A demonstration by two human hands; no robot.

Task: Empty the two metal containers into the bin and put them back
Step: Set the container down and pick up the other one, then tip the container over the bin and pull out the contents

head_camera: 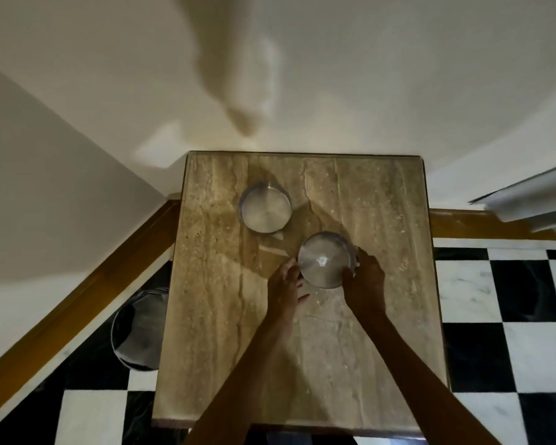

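Observation:
Two round metal containers stand on a beige stone table (382, 332). The far container (265, 208) sits alone near the table's back, its inside looking bare. The near container (325, 260) is at the table's middle, with a small white speck on its bottom. My right hand (365, 281) grips its right rim. My left hand (286, 284) touches its left side with fingers spread. A bin (138, 330) lined with a dark bag stands on the floor left of the table, partly hidden by the tabletop.
The table stands against a white wall in a corner with a wooden skirting board (77, 293). The floor (511, 316) is black and white checkered tile. A white ledge (533, 200) juts out at the right.

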